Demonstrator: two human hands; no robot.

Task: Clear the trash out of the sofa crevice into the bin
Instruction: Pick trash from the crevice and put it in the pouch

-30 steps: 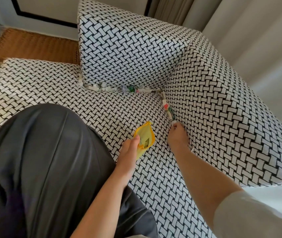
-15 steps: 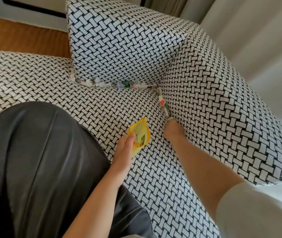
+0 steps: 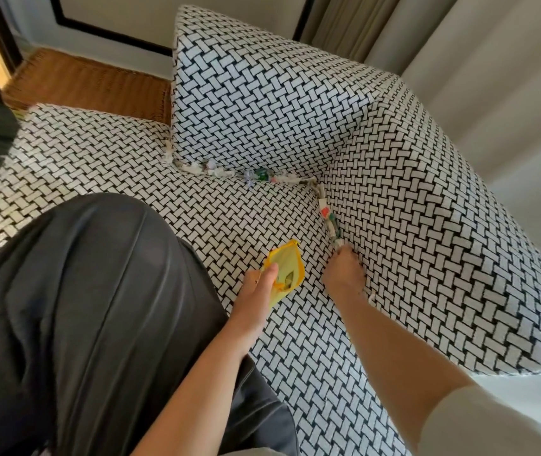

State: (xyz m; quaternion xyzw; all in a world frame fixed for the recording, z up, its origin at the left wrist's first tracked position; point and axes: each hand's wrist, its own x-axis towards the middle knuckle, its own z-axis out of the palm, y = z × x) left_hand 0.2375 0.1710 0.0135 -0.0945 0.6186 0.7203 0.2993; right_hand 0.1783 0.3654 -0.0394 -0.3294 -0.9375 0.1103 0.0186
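Note:
A line of crumpled paper and wrapper trash [image 3: 229, 172] fills the crevice under the backrest of the black-and-white woven sofa [image 3: 262, 103]. More trash [image 3: 326, 215] runs down the crevice beside the armrest. My right hand [image 3: 345, 271] is pushed into that side crevice, its fingertips curled round the nearest white scrap [image 3: 337, 243]. My left hand [image 3: 256, 291] holds a small yellow bin [image 3: 285, 268] by its rim, mouth facing the crevice, with some scraps inside.
My leg in dark trousers [image 3: 81, 307] lies across the seat at the left. A brown wicker surface [image 3: 91, 83] sits behind the seat. Curtains [image 3: 460, 44] hang to the right of the armrest.
Both hands stay in nearly the same place; my right hand has dug slightly deeper into the side crevice. My head shifted, so the view moved a little.

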